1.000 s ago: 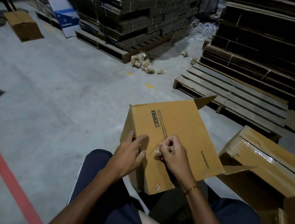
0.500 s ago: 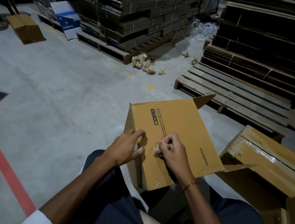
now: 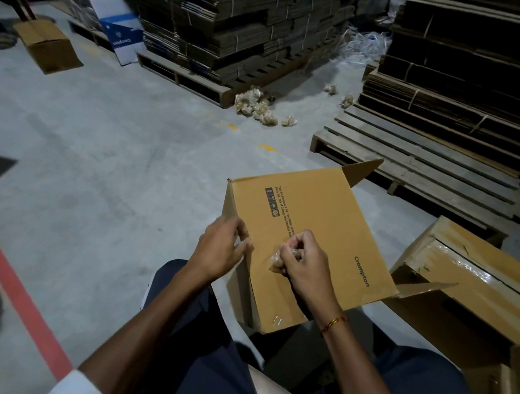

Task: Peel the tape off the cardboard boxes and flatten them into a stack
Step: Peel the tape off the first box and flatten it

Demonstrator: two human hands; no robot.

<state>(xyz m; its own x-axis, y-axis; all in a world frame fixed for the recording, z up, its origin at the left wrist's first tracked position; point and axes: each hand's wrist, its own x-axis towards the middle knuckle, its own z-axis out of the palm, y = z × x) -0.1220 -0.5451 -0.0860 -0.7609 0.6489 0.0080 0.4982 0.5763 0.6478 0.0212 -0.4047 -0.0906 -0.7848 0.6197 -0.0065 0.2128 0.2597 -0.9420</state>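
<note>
Both hands work the Crompton box (image 3: 312,236): my right hand (image 3: 301,261) pinches wadded tape (image 3: 277,261); left hand (image 3: 222,251), just leftward, clamps the box corner edge.

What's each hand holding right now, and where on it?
The right hand clutches a wad of peeled tape in its fingers. The left hand pinches the cardboard box at its left vertical edge.

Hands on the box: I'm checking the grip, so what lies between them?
In the head view, only a bare strip of the cardboard box face separates the left hand from the right hand, which holds wadded tape.
</note>
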